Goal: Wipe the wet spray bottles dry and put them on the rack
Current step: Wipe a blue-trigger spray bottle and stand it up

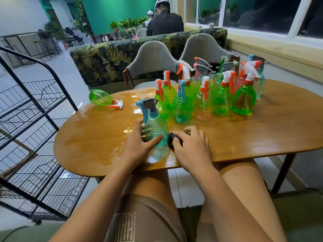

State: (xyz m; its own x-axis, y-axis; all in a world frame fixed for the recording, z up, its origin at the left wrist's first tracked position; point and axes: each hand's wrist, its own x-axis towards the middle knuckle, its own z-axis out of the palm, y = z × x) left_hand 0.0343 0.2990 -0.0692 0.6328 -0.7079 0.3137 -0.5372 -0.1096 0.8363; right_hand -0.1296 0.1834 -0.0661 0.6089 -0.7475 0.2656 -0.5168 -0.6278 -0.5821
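We hold the ribbed bottle (156, 127) upright near the front edge of the tabletop (244, 137). Its long axis is vertical and its blue trigger head points left. Our left hand (139, 144) wraps the bottle's lower body from the left, thumb across the near face and fingers curled round behind.

Just right of the bottle, at the height of its base, our right hand (191, 145) curls its fingers over a dark wad (172, 139). We take the wad for the wiping cloth, though we cannot tell what it is made of, nor whether it touches the bottle.

The coming wipe turns on that pairing. The wad lies on the bottle's right, the flank our left hand leaves bare, so a short move leftward and then up along the ribs should bring it on.

The rack (35, 137) stands well left of the bottle, beyond the tabletop's rim and lower, so our left hand is the nearer one for setting the bottle down there.

Behind the bottle stands a cluster of bottles (222, 95), and behind it to the left a green bottle (101, 97) lies on its side. Water shines on the wood left of the bottle.
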